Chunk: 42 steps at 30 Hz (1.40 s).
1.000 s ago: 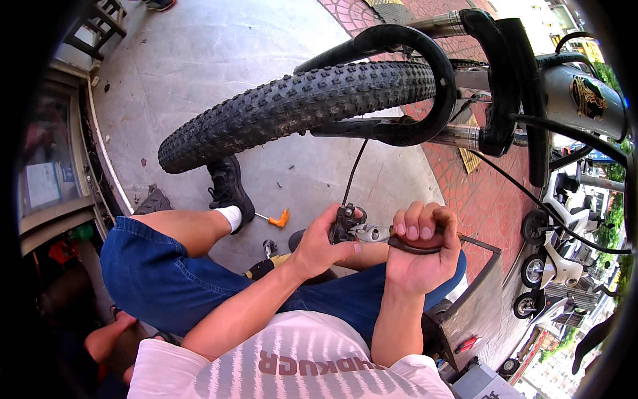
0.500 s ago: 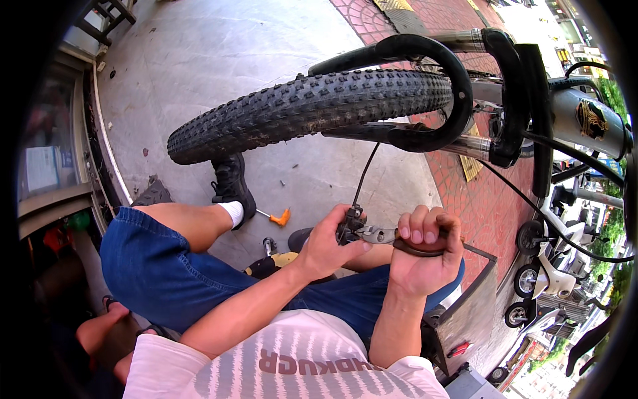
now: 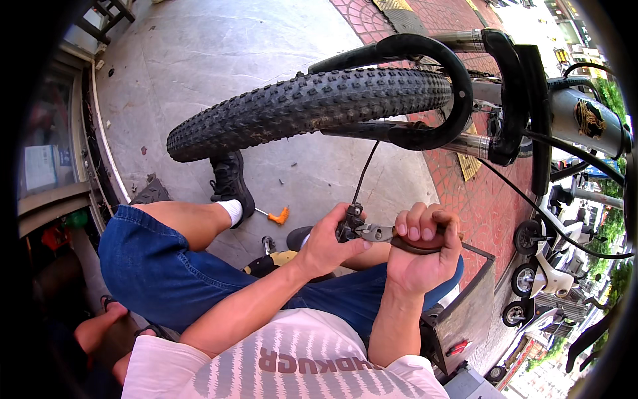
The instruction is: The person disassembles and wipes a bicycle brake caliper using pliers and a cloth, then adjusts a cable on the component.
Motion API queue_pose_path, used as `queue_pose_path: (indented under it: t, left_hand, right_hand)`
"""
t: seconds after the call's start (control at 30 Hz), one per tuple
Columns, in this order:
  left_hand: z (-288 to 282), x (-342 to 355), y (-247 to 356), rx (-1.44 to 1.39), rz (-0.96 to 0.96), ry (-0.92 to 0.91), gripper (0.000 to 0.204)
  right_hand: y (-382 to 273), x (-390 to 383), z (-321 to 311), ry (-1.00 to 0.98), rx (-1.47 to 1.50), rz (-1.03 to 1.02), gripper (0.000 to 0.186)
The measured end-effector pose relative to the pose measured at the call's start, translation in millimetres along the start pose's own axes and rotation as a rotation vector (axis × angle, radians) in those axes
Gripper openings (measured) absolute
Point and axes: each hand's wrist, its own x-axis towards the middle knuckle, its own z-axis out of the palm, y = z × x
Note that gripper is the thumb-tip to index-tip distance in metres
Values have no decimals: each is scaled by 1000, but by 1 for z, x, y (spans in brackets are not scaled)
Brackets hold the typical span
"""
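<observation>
My left hand (image 3: 324, 245) is closed around a small black brake caliper (image 3: 350, 223), which hangs on the end of a thin black cable (image 3: 365, 171). In my right hand (image 3: 413, 266) is a pair of pliers (image 3: 376, 233), its fingers wrapped round the handles. The metal jaws meet the caliper at its right side; my fingers hide part of the contact. Just beyond my hands, a bicycle's front wheel with a knobby black tyre (image 3: 312, 103) lies across the view, held in a fork (image 3: 509, 100).
An orange-handled tool (image 3: 280, 215) lies on the pale floor (image 3: 199, 60) by my black shoe (image 3: 232, 181). A metal box or stand (image 3: 465, 312) is at my right. Parked scooters (image 3: 548, 266) line the far right. Another person's foot (image 3: 100, 326) shows at lower left.
</observation>
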Motion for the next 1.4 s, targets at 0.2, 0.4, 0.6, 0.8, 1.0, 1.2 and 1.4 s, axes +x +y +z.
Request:
queue_pose_path:
  t: [0.2,0.4,0.6,0.8,1.0,1.2,1.4]
  left_hand:
    - [0,0,0,-92,-54,-19,48]
    - [1,1,-4,-51,21,-5,45]
    - [2,1,-3,29,-21,16,45]
    - [4,1,-3,10,-26,15,49]
    - [3,1,-1,47,-40,-16,54]
    - [0,2,1,140,51,13,56]
    - [0,8,-13,158,130,-6,52]
  right_hand:
    - [2,1,1,32,-18,10,27]
    - [5,0,3,36,-52,-14,25]
    - [7,-1,4,-23,-113,-41,24]
    - [-6,2,8,-95,-130,-23,26]
    - [-17,3,15,-227,-253,-6,46]
    - [-18,10,18,-448,-478,143,50]
    - [-16,20,39,-637,-608,279,45]
